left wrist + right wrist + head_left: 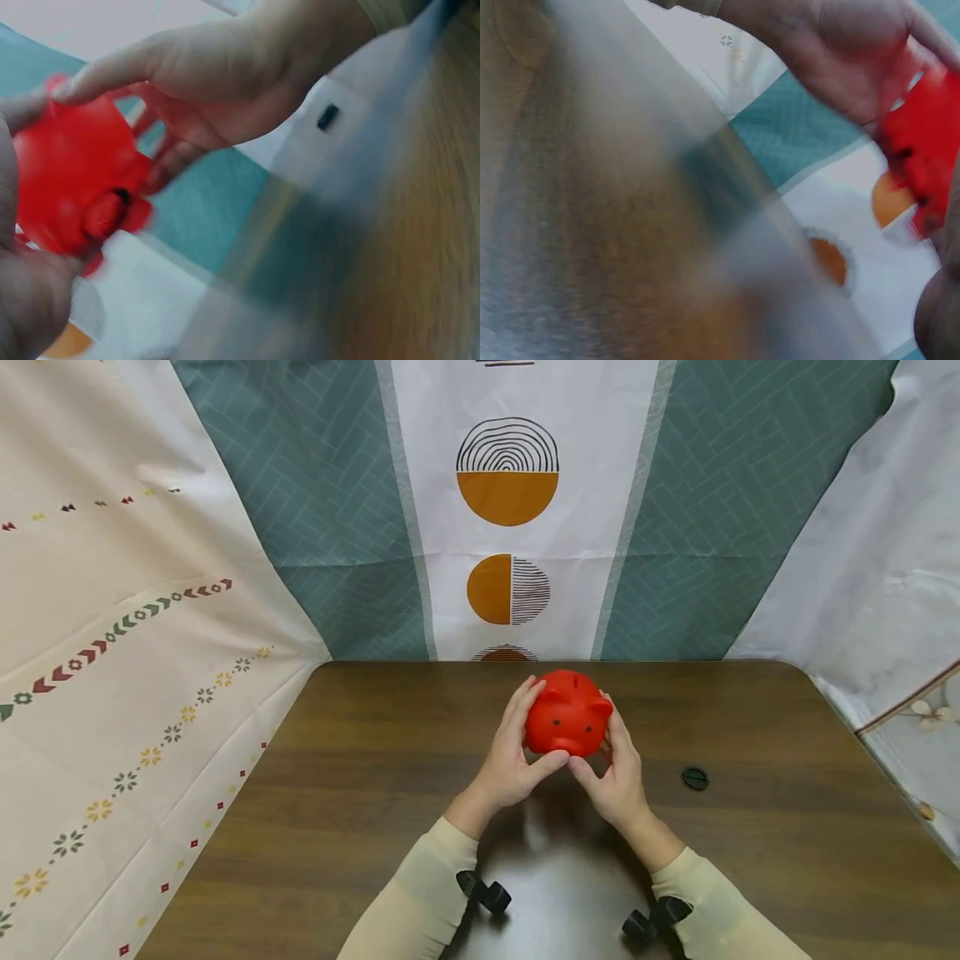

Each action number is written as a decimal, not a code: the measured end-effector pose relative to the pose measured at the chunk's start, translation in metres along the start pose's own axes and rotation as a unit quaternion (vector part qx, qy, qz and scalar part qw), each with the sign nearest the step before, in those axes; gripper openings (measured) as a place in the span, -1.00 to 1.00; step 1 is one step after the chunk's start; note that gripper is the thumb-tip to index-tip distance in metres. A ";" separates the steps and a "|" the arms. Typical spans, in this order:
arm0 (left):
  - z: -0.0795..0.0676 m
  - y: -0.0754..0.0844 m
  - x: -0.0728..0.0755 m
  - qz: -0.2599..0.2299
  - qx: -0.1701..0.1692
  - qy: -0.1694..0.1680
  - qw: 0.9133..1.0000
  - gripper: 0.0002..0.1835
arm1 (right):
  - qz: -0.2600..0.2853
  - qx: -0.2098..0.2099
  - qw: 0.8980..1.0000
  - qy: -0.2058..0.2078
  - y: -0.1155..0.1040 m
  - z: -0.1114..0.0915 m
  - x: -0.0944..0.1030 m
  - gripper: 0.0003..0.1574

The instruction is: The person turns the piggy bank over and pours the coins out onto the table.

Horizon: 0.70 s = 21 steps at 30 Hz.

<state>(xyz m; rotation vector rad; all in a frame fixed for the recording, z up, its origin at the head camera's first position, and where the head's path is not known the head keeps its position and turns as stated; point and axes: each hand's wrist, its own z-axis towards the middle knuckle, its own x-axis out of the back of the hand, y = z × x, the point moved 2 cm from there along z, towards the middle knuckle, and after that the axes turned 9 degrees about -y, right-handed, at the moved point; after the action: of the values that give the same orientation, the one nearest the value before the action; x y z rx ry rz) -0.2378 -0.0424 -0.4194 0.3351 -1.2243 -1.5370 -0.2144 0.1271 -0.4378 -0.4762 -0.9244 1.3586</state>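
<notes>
In the head view a red piggy bank point(567, 714) is held up above the table's far half. Its face with two dark eyes points toward me, and a coin slot shows on top. My left hand point(513, 764) grips its left side, and my right hand point(621, 777) grips the right side. Both thumbs meet below the snout. The fingers behind the bank are partly hidden. Blurred in the left wrist view, the red bank point(67, 165) sits between both hands. A small black round plug with a ridge across it point(695, 778) lies on the table to the right.
The brown wooden table point(337, 827) reflects bright light near its front middle. A teal and white patterned cloth point(330, 485) hangs behind its far edge. Pale cloths hang at the left point(150, 635) and right point(862, 585). Each wrist carries a black camera strap.
</notes>
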 end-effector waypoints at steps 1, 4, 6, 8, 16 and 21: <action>0.000 -0.005 0.000 0.006 0.017 0.002 1.000 -0.12 | 0.010 -0.017 1.000 -0.009 0.001 0.000 -0.001 0.07; -0.004 -0.018 -0.001 0.013 0.077 0.000 0.997 -0.14 | 0.040 -0.092 0.994 -0.039 0.003 -0.002 -0.004 -0.02; -0.005 -0.022 -0.001 0.009 0.100 -0.003 0.995 -0.14 | 0.049 -0.123 0.990 -0.051 0.005 -0.003 -0.005 -0.03; -0.005 -0.024 -0.001 0.006 0.107 -0.002 0.994 -0.13 | 0.063 -0.135 0.987 -0.054 0.007 -0.003 -0.006 -0.03; -0.002 -0.022 -0.001 0.011 0.114 0.000 0.993 -0.13 | 0.092 -0.145 0.983 -0.068 0.019 -0.003 -0.005 -0.03; 0.001 -0.021 0.000 -0.021 0.057 0.022 0.998 -0.12 | 0.032 -0.086 0.994 -0.060 0.006 0.004 0.002 0.02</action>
<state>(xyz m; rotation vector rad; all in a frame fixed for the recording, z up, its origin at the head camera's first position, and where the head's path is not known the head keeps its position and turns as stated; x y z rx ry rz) -0.2500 -0.0440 -0.4363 0.4689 -1.2798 -1.4920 -0.2214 0.1291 -0.4391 -0.5639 -1.1400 1.3837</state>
